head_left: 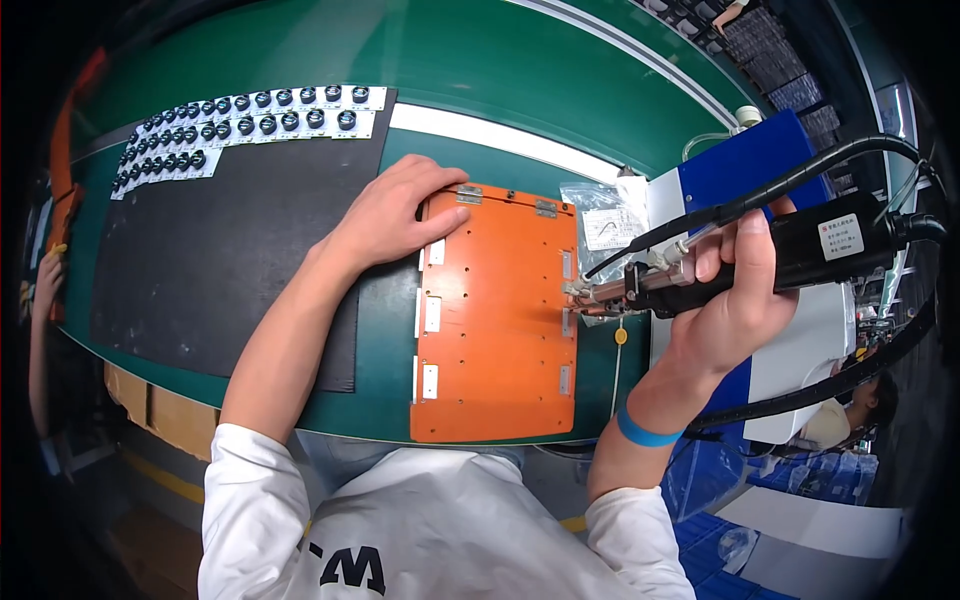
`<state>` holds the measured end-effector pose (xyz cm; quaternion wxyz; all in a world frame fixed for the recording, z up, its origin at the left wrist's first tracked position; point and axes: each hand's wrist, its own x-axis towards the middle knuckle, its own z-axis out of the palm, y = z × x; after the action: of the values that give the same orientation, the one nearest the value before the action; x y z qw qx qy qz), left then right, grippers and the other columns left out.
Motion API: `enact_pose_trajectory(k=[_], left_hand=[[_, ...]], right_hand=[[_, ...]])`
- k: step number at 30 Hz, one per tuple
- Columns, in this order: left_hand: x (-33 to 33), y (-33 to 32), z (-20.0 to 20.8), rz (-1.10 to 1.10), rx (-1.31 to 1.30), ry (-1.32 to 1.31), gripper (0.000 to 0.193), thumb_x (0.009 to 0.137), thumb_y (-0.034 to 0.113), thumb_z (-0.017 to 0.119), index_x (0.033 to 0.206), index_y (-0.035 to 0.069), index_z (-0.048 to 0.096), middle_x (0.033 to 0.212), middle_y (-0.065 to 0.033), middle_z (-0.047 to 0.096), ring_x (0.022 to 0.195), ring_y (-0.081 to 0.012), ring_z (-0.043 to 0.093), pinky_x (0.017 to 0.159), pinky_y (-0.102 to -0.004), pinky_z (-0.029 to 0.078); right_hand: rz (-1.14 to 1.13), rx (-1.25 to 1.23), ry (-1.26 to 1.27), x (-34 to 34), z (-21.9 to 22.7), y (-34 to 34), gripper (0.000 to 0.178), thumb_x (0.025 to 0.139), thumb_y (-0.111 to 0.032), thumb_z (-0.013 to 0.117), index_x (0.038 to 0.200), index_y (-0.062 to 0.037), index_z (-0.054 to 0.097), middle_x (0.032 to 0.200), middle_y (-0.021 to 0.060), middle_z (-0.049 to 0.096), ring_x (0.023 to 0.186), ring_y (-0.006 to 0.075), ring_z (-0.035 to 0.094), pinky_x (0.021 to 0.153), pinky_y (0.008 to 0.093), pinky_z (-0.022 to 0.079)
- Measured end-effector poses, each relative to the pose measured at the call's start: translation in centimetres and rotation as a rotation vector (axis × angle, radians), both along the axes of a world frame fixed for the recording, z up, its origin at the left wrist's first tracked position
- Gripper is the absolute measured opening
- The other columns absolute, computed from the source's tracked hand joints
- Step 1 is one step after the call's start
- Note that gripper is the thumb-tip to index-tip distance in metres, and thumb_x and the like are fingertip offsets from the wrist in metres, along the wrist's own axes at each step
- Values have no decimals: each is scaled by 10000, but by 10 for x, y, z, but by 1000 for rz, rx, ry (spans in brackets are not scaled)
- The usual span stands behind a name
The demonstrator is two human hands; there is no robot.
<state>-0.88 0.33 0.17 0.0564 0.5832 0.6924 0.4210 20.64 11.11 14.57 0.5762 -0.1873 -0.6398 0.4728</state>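
Observation:
An orange hinged panel [500,330] lies on the green work surface in front of me, with metal hinges at its far edge and pale brackets along both sides. My left hand [405,210] rests on its far left corner, thumb on top and fingers over the edge. In my right hand [740,290] is a black electric screwdriver [800,255], held level with its metal tip pointing left. That tip meets the panel's right edge beside a bracket; whether a screw sits there is too small to tell.
Left of the panel lies a black mat [250,260] with rows of small black-topped parts [268,124]. A blue and white machine [740,160] stands at the right, near a clear plastic bag [600,225]. Thick black cables [840,375] run on the right. Another person's hand [50,275] is at far left.

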Motion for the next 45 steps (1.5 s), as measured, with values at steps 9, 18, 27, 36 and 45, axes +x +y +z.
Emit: enact_pose_trajectory(k=[9, 18, 27, 36, 45], left_hand=[[0, 1, 2, 1, -32, -9, 371, 829, 296, 626, 1093, 36, 625, 965, -96, 621, 991, -245, 558, 874, -354, 460], [0, -1, 2, 6, -34, -2, 371, 829, 293, 631, 1093, 32, 623, 974, -99, 619, 996, -247, 557, 880, -355, 458], [2, 1, 5, -13, -43, -9, 372, 827, 261, 633, 1114, 26, 602, 1008, -129, 604, 1005, -275, 555, 867, -356, 452], [4, -2, 7, 2, -59, -10, 375, 822, 257, 647, 1116, 28, 605, 1000, -122, 593, 959, -262, 557, 847, -342, 452], [4, -2, 9, 15, -80, -37, 375, 832, 308, 619, 1107, 53, 626, 970, -90, 627, 988, -241, 552, 846, -344, 461]], right_hand=[[8, -49, 6, 1, 0, 0, 305, 895, -59, 539, 1154, 100, 506, 649, 17, 457, 512, 82, 433, 474, 216, 360], [10, -28, 0, -2, 1, -2, 305, 896, -57, 540, 1157, 98, 504, 641, 12, 438, 512, 86, 432, 474, 212, 361], [72, -35, -22, 6, 1, -4, 140, 885, -71, 573, 973, 36, 551, 636, 19, 432, 484, 94, 418, 444, 222, 363], [-90, 56, 70, 32, 40, 9, 108, 891, -92, 560, 864, 11, 577, 635, 11, 480, 517, 85, 446, 465, 242, 361], [-35, 10, 78, 20, 15, -24, 242, 861, -72, 579, 1032, 97, 546, 630, 37, 465, 462, 96, 425, 423, 224, 370]])
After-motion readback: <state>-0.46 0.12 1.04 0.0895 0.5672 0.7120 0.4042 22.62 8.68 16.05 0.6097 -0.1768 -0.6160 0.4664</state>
